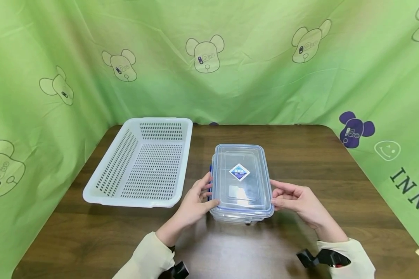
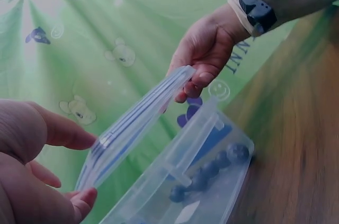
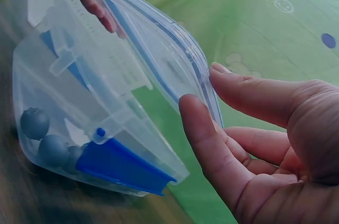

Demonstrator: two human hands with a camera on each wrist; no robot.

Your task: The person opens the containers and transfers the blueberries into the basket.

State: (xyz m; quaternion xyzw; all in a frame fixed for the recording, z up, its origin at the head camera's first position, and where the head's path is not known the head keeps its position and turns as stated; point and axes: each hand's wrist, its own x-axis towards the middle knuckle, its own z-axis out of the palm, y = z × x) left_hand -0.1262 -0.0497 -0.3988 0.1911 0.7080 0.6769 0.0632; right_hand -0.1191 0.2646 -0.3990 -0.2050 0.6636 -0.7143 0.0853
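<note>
A clear plastic lid (image 1: 227, 155) with a blue seal and a diamond label is pinched between my left hand (image 1: 192, 203) at its left edge and my right hand (image 1: 300, 203) at its right edge. In both wrist views the lid is apart from the clear food container (image 2: 159, 192), held above its open rim. The container stands on the table and has blue side clips (image 3: 124, 166). Through its wall, several dark blue round fruits that look like blueberries (image 3: 35, 123) show at the bottom. From the head view the lid covers most of the container.
A white perforated plastic basket (image 1: 125, 201) stands to the left on the brown wooden table (image 1: 300, 151), a short way from my left hand. A green curtain (image 1: 258, 89) with bear prints hangs behind the table and along its sides.
</note>
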